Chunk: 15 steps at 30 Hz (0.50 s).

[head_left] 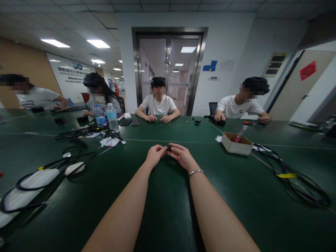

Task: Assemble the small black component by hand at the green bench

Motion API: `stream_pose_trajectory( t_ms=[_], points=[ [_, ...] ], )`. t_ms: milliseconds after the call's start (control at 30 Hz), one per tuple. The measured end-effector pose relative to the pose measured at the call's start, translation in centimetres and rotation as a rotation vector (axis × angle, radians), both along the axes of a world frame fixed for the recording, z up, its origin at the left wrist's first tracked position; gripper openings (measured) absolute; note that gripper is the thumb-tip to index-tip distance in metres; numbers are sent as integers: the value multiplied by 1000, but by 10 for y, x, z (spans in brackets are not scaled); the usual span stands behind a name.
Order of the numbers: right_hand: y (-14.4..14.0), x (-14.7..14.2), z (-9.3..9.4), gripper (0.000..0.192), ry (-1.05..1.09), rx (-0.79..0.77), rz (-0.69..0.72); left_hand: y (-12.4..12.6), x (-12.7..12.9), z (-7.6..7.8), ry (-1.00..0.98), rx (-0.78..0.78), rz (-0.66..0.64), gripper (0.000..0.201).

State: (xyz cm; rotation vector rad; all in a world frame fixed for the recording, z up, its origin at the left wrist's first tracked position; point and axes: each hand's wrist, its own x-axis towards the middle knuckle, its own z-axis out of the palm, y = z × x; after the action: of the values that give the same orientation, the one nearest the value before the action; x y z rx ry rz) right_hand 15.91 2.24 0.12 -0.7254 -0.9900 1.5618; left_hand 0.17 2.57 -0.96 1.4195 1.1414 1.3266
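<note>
A small black piece (169, 148), dark and too little to show detail, sits between two hands above a green table (168, 210). The left hand (155, 155) pinches its near side, thumb against forefinger; the right hand (181, 156), fingers curved and nearly closed, grips the other. At right, a shallow open box (237, 148) holds a red-and-clear tube (240, 134), tilted above the rim; at left, two labelled plastic bottles (112, 118) stand upright side by side.

The green table (236, 189) carries two plastic bottles (112, 120), two phones (135, 121), scraps of paper (110, 141), a white rounded object (75, 168), an open cardboard box (237, 148) and, at right, coiled black cable (313, 201).
</note>
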Motion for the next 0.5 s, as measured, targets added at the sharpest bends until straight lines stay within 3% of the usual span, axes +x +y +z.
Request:
stream_pose_trajectory(
  t_ms=[233,500],
  points=[
    [4,-1,-3,8,-25,-25,-21,-4,0,2,-40,35,-34,32],
    [1,-3,-1,9,-39,-17,-40,-7,1,8,-118,-5,-66,34]
  ],
)
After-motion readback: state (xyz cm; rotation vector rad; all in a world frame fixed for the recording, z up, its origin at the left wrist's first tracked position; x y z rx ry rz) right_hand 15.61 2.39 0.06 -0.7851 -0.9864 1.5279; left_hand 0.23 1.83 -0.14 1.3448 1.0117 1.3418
